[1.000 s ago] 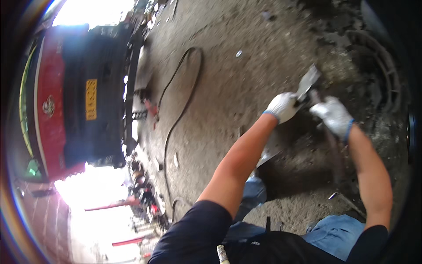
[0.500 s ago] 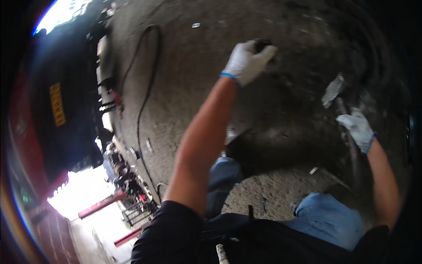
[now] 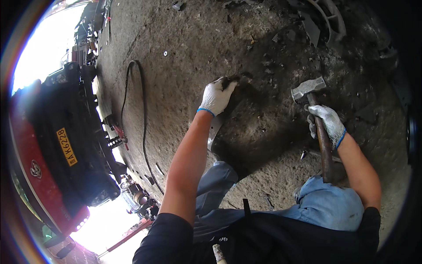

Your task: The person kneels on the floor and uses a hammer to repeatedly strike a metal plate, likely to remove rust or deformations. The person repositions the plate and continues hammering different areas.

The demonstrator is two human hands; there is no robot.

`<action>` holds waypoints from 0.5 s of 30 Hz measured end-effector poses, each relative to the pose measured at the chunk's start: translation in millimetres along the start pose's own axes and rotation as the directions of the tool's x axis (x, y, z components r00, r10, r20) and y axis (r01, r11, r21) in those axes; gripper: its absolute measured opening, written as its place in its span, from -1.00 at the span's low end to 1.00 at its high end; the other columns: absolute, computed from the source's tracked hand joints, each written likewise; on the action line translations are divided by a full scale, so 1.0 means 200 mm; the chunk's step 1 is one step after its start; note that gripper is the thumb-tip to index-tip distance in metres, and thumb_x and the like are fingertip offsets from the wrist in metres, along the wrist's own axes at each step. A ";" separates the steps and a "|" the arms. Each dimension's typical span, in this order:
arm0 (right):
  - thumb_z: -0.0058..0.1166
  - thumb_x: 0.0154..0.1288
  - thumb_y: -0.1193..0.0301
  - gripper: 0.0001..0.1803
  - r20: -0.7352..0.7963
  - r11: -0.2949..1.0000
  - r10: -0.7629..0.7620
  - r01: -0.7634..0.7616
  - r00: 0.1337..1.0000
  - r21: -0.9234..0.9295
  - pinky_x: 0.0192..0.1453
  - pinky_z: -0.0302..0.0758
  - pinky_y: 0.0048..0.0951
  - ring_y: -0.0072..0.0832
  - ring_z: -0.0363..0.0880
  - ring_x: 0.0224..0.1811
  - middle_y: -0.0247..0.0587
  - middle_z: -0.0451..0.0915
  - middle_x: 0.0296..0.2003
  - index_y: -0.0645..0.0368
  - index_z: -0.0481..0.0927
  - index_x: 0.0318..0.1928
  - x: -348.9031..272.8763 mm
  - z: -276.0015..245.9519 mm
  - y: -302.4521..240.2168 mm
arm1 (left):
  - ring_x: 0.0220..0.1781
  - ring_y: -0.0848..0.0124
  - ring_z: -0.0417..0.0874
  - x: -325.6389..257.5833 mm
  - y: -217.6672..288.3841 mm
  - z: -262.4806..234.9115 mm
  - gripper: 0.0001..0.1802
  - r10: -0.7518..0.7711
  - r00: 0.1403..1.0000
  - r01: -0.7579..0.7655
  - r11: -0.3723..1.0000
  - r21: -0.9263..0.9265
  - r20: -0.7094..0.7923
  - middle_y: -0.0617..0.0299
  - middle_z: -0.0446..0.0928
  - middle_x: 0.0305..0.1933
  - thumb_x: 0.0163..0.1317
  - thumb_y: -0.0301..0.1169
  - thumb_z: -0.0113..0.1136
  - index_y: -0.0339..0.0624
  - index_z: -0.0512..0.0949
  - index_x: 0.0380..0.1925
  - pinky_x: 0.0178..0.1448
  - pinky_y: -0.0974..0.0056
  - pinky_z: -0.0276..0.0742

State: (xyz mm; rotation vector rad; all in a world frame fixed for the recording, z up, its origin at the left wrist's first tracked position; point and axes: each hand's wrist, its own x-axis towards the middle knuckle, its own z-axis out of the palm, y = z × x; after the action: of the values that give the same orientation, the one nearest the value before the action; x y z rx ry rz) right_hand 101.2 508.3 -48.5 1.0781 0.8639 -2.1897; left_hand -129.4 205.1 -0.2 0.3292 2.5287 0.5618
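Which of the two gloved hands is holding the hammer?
The right hand: it grips the hammer just below its grey head. The left hand is well apart from the hammer, farther to the left.

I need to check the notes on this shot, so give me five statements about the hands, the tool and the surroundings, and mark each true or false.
1. The right hand grips the hammer by its brown handle. True.
2. The left hand is bare. False: it wears a white glove.
3. A dark cable lies looped on the floor, left of the left hand. True.
4. The vehicle at the picture's left is white all over. False: it shows red and black.
5. The hammer's head is wrapped in the right hand's fingers. False: it sticks out beyond them, fully in view.
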 end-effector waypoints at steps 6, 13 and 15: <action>0.18 0.45 0.17 -0.77 0.042 0.972 0.033 -0.042 0.999 0.230 -0.53 0.58 -0.42 -0.52 0.56 -0.60 -0.35 0.59 -0.47 0.05 0.58 -0.16 -0.02 0.05 0.02 | -0.23 0.27 0.70 -0.02 -0.03 0.01 -0.68 0.123 0.992 -0.124 0.992 -0.023 -0.033 0.05 0.73 -0.27 0.42 -0.17 0.28 -0.13 0.72 0.01 -0.06 0.20 0.62; 0.20 0.38 0.26 -0.77 0.086 0.997 -0.069 0.071 0.994 -0.015 -0.55 0.55 -0.43 -0.56 0.53 -0.60 -0.39 0.53 -0.51 0.10 0.52 -0.10 -0.03 0.14 -0.11 | -0.13 0.08 0.75 -0.02 -0.05 0.03 -0.68 0.202 0.977 -0.196 0.977 0.084 -0.070 0.04 0.74 -0.17 0.40 -0.16 0.27 -0.07 0.73 0.01 0.00 0.16 0.63; 0.24 0.33 0.26 -0.75 0.130 0.990 -0.117 0.126 0.985 -0.063 -0.55 0.54 -0.46 -0.58 0.52 -0.61 -0.39 0.53 -0.51 0.11 0.48 -0.18 -0.04 0.22 -0.19 | -0.11 0.07 0.75 -0.02 -0.05 0.04 -0.68 0.170 0.984 -0.167 0.984 0.064 -0.050 0.03 0.74 -0.16 0.40 -0.16 0.27 -0.09 0.73 0.00 0.01 0.15 0.64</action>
State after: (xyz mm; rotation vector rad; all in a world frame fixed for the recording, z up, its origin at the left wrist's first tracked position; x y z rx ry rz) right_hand 58.4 501.4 -9.6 0.8638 0.9647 -2.2810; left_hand -122.9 196.6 -8.4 0.5610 2.5906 0.5675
